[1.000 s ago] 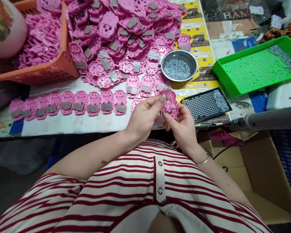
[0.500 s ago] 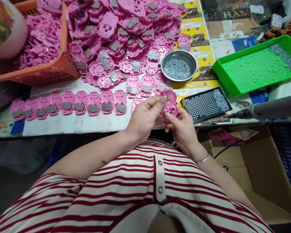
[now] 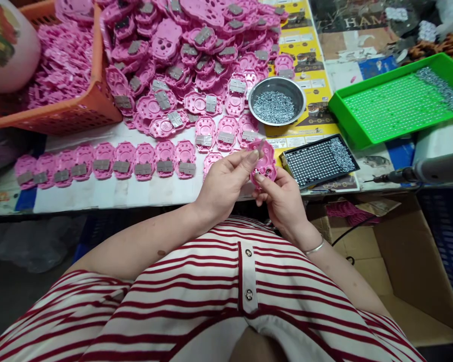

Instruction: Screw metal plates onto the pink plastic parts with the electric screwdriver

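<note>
Along the desk (image 3: pixel 79 196), a row of pink shells (image 3: pixel 124 153) already bears metal plates (image 3: pixel 144 169), while left hand (image 3: pixel 225 182) and right hand (image 3: pixel 286 200) together grip another shell (image 3: pixel 266 160), no plate visible inside.

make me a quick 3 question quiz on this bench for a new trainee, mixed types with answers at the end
1. True or false: the left hand and right hand both hold the same pink casing.

2. What colour is the basket left of the pile of pink parts?
A) green
B) orange
C) black

3. Which is nearer the right hand: the black tray or the green tray?

Key: 1. True. 2. B. 3. The black tray.
</note>
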Demonstrator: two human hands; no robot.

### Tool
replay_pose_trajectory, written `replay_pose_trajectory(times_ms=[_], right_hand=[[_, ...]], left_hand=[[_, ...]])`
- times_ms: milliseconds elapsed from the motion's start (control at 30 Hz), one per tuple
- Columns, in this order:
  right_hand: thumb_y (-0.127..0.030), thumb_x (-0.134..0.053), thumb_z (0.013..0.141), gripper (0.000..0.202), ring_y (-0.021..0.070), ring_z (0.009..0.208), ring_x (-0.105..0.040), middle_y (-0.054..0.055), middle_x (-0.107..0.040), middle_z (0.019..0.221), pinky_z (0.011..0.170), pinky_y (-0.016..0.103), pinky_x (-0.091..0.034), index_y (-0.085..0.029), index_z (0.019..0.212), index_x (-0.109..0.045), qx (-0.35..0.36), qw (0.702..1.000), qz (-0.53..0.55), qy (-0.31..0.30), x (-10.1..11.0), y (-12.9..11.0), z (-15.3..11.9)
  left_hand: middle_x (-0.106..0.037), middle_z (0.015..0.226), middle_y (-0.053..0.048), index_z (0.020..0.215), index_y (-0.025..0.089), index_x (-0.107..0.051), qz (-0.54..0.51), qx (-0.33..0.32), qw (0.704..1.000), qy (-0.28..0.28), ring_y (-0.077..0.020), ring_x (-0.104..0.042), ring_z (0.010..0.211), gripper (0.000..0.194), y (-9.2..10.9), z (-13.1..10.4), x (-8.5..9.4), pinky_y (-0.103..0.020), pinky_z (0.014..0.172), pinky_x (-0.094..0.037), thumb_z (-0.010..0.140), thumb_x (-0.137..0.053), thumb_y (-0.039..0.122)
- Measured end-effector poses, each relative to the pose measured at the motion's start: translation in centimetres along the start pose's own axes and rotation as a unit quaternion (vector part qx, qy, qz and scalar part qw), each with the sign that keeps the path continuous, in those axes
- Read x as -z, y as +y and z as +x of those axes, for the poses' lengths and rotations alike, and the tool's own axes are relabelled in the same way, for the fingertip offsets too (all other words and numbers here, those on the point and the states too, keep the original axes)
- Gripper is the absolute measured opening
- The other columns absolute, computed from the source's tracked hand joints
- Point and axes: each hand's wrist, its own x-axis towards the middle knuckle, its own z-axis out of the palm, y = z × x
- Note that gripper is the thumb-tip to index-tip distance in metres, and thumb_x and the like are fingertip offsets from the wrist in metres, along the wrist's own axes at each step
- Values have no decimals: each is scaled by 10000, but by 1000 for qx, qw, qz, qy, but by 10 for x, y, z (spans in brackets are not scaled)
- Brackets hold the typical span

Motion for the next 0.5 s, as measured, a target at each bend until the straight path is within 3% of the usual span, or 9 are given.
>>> replay_pose_trajectory(times_ms=[233, 500], right_hand=[[-410, -810, 669, 363, 57, 488, -554, -66, -583, 660, 377, 160, -410, -191, 812, -558, -3, 1000, 2, -3, 1, -1, -1], [-392, -805, 685, 338, 59, 492, -556, -59, -600, 662, 386, 163, -419, -186, 812, -568, 1, 1000, 8, -2, 2, 3, 0]], left_hand=[[-734, 859, -8, 869, 183, -737, -1, -3, 1000, -9, -77, -635, 654, 314, 0, -1, 0, -185, 613, -532, 811, -754, 491], [-704, 780, 4, 836, 175, -737, -14, 15, 1000, -9, -68, -592, 606, 244, 0, -1, -1, -185, 608, -516, 855, -730, 418]])
